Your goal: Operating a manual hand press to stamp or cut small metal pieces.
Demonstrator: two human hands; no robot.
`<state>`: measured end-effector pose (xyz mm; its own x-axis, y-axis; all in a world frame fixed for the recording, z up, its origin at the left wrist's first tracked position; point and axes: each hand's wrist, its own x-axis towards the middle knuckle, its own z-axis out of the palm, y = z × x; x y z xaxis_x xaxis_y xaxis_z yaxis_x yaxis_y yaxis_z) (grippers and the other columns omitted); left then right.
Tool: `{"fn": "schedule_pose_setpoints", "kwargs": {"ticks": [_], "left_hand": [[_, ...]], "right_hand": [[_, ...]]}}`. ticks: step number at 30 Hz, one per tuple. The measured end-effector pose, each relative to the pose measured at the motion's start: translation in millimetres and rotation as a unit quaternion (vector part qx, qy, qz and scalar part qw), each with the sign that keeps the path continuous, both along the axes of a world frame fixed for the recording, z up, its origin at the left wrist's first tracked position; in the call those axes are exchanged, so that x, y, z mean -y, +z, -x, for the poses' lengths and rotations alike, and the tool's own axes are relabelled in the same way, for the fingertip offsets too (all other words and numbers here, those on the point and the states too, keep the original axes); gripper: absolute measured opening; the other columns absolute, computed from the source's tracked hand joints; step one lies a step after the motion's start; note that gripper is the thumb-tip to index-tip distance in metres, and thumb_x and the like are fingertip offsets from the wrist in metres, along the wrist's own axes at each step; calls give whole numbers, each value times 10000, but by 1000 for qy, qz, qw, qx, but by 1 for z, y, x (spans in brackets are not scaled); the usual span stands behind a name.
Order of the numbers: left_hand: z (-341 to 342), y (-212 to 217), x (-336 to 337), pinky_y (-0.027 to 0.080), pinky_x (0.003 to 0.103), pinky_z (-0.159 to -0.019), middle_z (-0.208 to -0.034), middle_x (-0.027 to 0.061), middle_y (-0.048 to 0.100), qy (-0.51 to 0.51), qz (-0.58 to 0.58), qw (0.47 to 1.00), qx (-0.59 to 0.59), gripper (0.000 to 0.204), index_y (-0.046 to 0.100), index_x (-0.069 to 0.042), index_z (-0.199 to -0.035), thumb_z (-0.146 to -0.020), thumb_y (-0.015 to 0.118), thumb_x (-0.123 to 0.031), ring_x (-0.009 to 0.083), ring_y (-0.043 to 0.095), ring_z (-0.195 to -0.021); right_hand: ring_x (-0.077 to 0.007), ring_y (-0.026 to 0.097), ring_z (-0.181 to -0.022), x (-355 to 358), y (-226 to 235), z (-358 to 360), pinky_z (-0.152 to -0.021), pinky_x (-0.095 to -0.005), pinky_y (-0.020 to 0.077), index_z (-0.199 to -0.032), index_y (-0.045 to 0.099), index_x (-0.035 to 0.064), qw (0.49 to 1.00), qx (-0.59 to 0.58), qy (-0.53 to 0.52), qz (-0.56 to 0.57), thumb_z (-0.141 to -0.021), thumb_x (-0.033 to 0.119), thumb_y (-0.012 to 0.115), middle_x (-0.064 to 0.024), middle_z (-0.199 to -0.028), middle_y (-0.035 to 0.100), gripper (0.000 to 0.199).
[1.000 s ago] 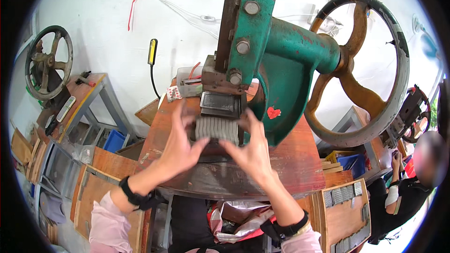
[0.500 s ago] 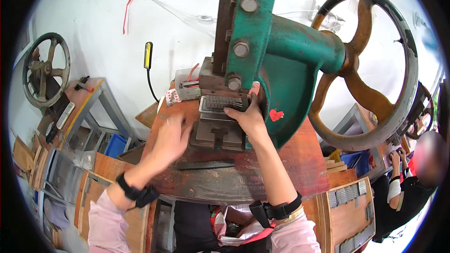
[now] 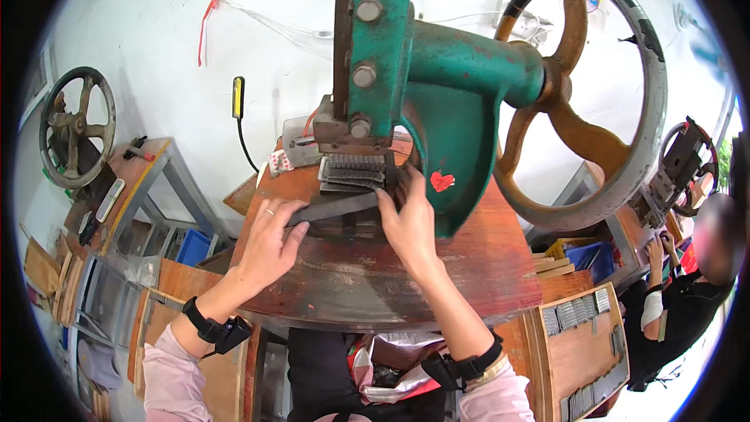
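Observation:
My left hand [image 3: 269, 238] grips one end of a dark, flat metal bar [image 3: 334, 209], its thumb below and fingers above. The bar slants across the front of the press's lower block, close to a row of small grey metal pieces [image 3: 353, 168] on the die. My right hand [image 3: 408, 215] is at the right side of that row, thumb by the bar's far end and fingers curled. What lies between those fingers is hidden. Over both hands stands a green hand press [image 3: 379, 62] with a large handwheel [image 3: 566, 113].
The press rests on a reddish wooden bench [image 3: 469, 281]. A small grey box [image 3: 301, 141] sits behind the die. On the right, a wooden tray [image 3: 582, 344] holds rows of grey pieces, and a person [image 3: 680, 320] works beyond it. Another handwheel [image 3: 78, 126] stands at the far left.
My left hand has taken the dark bar from the bench front and raised it to the die. The right hand has shifted lower beside the metal pieces. The view has moved slightly.

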<state>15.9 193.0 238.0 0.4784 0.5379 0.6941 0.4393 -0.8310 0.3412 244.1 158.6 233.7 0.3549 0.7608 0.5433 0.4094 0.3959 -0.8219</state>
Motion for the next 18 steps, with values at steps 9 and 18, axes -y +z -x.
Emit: {"fn": "schedule_pose_setpoints", "kwargs": {"ticks": [9, 18], "left_hand": [[34, -10, 0, 427, 369, -798, -957, 148, 566, 44, 85, 995, 30, 250, 563, 2, -1088, -854, 617, -67, 308, 516, -898], [20, 2, -26, 439, 388, -775, -929, 151, 583, 22, 36, 999, 17, 226, 576, -5, -1034, -841, 641, -104, 323, 535, -869]], "right_hand": [[-474, 481, -1151, -32, 10, 2, -964, -471, 424, -1304, 387, -92, 982, 164, -98, 0, -709, 91, 777, -327, -1224, 489, 734], [-422, 541, -1123, -58, 18, -5, -932, -439, 441, -1235, 444, -70, 980, 154, -116, 43, -743, 185, 775, -264, -1179, 578, 645]]}}
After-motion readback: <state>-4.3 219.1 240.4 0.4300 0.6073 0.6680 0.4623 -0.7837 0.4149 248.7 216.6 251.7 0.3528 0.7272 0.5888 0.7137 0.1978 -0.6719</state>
